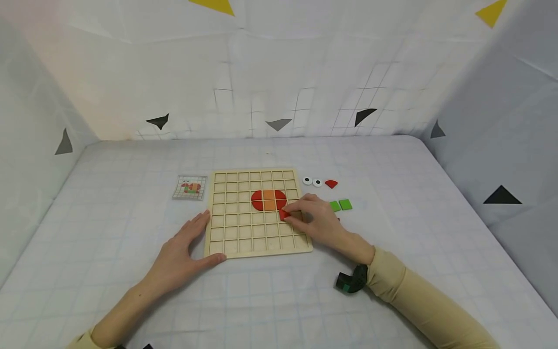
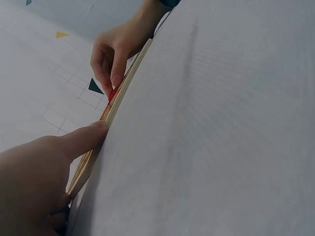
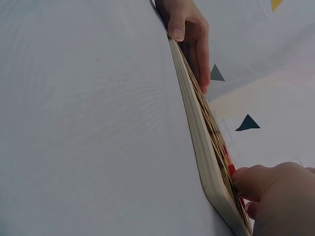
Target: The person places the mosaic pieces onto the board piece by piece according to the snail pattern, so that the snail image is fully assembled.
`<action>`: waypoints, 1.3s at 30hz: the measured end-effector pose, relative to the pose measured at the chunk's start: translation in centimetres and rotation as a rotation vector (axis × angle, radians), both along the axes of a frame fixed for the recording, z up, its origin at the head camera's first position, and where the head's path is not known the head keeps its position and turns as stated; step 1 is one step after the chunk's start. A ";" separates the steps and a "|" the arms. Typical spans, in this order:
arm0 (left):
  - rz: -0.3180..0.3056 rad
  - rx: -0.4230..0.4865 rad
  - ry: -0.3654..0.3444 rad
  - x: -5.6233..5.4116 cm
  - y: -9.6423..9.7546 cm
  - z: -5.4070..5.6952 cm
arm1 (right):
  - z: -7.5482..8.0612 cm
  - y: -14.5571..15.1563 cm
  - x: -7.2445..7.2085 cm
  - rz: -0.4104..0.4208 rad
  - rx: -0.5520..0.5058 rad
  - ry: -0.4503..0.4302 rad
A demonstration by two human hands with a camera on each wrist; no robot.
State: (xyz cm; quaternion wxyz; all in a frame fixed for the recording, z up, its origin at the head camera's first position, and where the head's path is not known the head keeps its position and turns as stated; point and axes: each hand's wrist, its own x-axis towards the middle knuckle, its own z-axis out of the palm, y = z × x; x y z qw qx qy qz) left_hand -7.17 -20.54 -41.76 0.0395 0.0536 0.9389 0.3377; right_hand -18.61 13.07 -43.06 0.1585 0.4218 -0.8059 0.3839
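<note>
A wooden grid board (image 1: 238, 219) lies flat on the white-covered table. Red rounded pieces (image 1: 257, 200) flank orange square pieces (image 1: 270, 195) in its cells, right of the board's middle. Between thumb and fingertips, my right hand (image 1: 320, 220) pinches a small red piece (image 1: 284, 214) at a cell just below the right-hand red pieces; the fingertips partly cover it. My left hand (image 1: 176, 259) rests at the board's near left corner, thumb along the front edge and fingers straight against the left side. In the left wrist view, the left thumb (image 2: 88, 136) touches the board's edge.
A picture card (image 1: 190, 187) showing a coloured figure on a grid lies left of the board. To the right are two white eye discs (image 1: 317, 182), a red quarter-round piece (image 1: 332, 184) and green squares (image 1: 346, 204). A dark piece peeks out beside my right hand.
</note>
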 end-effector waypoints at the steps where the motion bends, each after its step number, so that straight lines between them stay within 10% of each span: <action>1: 0.000 -0.002 -0.001 0.0 0.0 0.0 | 0.0 0.0 0.0 0.002 0.001 0.002; 39: 0.006 -0.004 -0.007 0.0 0.0 0.0 | 1.3 0.9 -0.6 -0.097 -0.029 -0.001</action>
